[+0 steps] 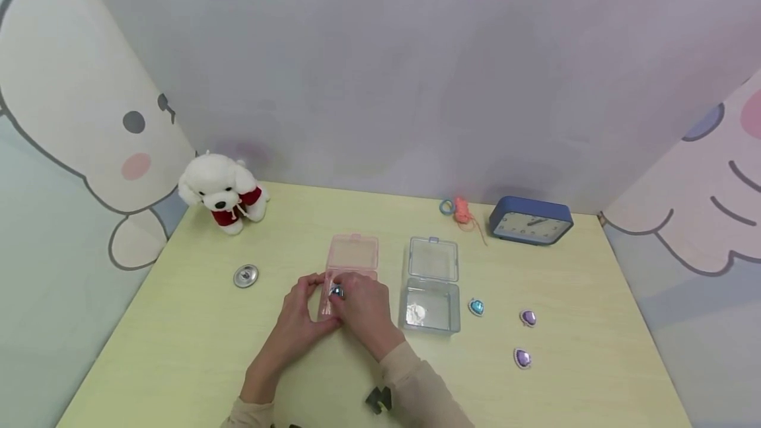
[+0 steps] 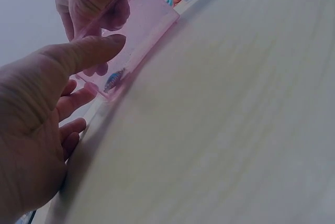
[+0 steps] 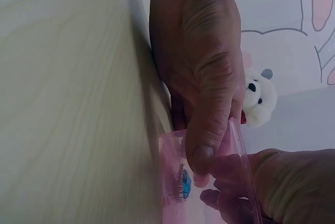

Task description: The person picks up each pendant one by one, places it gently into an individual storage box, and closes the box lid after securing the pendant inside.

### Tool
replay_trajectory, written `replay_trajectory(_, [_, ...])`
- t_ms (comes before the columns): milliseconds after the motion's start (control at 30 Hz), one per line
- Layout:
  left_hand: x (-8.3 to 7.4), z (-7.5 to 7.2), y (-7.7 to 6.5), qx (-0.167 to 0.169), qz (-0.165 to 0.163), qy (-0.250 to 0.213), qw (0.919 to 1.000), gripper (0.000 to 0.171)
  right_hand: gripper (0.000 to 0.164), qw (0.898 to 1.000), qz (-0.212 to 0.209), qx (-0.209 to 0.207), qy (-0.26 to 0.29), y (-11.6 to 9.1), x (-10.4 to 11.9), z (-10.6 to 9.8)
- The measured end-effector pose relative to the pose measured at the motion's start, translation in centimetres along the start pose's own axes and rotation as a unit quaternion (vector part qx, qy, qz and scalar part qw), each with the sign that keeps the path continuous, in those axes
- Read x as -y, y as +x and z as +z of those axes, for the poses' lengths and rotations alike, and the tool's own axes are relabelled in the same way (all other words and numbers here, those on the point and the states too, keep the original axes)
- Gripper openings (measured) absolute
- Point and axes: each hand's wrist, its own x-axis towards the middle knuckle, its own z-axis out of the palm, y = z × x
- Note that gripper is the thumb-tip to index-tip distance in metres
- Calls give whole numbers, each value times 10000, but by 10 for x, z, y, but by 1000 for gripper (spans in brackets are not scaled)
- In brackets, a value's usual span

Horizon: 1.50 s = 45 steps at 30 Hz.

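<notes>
A small pink see-through box stands on the table with its lid folded back. My left hand grips it from the left, the thumb along the near wall and fingers round the far side. Inside, a blue gem with a beaded rim lies on the floor near one end, also visible through the wall as a blue gem in the left wrist view. My right hand reaches into the box from above. Its loosely bent fingers hang over the gem, apart from it.
A clear open box stands to the right. Beyond it lie a turquoise gem and two purple gems. Farther back are a blue clock, coral yarn and a blue ring. At left are a plush dog and a silver disc.
</notes>
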Motion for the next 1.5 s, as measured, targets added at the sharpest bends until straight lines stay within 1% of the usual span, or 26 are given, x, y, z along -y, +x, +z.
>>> replay_trajectory(267, [-1,-5,3,199,101,14,9997,84,25,10000,9,-9,16,-1,1,1])
replay_trajectory(467, [-3,-7,6,347,25,138,9993,87,24,10000,-7,-74,37,-2,0,0])
replay_trajectory(667, [-6,-7,7,400,-31,126,9991,87,17,9997,-32,-27,249,-2,-2,-1])
replay_trajectory(800, [-5,-7,7,403,-47,148,9991,85,16,9980,-137,0,620,-4,-4,-3])
replay_trajectory(867, [-4,-8,7,405,-45,145,9991,84,18,9955,-236,-91,914,-7,-7,-6])
replay_trajectory(967, [-4,-9,7,402,-38,92,9991,85,24,9890,-391,-301,1392,-12,-12,-12])
replay_trajectory(1067, [-4,-9,9,441,-51,25,9990,86,26,9830,-499,-558,1679,-17,-20,-20])
replay_trajectory(1233, [-5,-5,13,609,-175,-4,9980,88,26,9777,-543,-1170,1659,-29,-37,-37])
replay_trajectory(1433, [-3,-6,10,491,-246,-36,9985,88,26,9719,-483,-1553,1700,-45,-56,-50])
replay_trajectory(1500, [-2,-7,8,474,-250,-69,9985,88,26,9690,-467,-1740,1692,-51,-63,-54])
